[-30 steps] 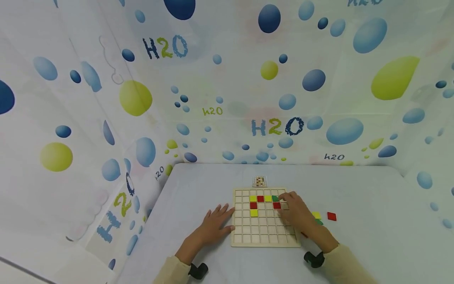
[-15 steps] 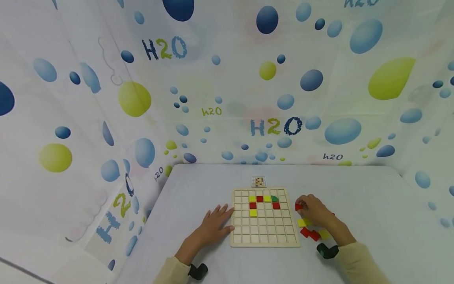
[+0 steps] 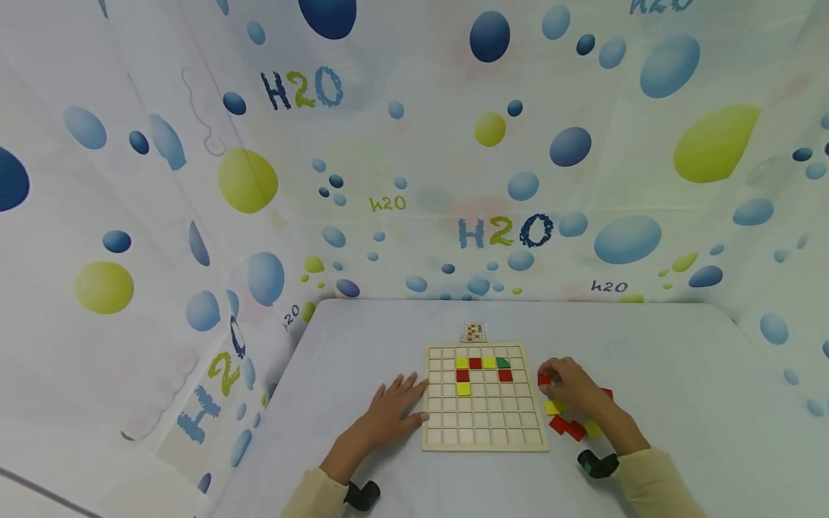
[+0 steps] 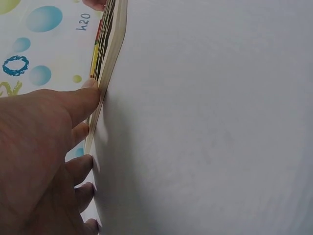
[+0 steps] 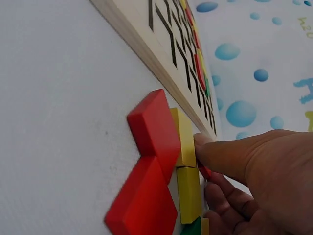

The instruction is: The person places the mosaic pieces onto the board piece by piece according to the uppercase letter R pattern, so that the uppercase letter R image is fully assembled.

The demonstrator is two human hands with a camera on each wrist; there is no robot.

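A wooden grid board (image 3: 482,421) lies on the table, with yellow, red and green tiles in its upper squares. The green tile (image 3: 502,362) ends the top row of colours, and a red one (image 3: 505,375) is just below it. Fingers spread, my left hand (image 3: 386,415) rests against the board's left edge. Right of the board, my right hand (image 3: 574,387) pinches a small red tile (image 3: 544,379) between thumb and fingers. The right wrist view shows most of that tile (image 5: 204,171) hidden by the thumb.
Loose red tiles (image 3: 567,428) and yellow tiles (image 3: 553,408) lie beside the board under my right hand; another red tile (image 3: 606,393) shows behind the wrist. A small patterned card (image 3: 473,332) lies at the board's far edge. A printed curtain (image 3: 421,144) stands behind the table.
My right hand has left the green tile at the board's upper right and moved right to the loose tiles, where it now pinches a red one. My left hand has stayed in place.
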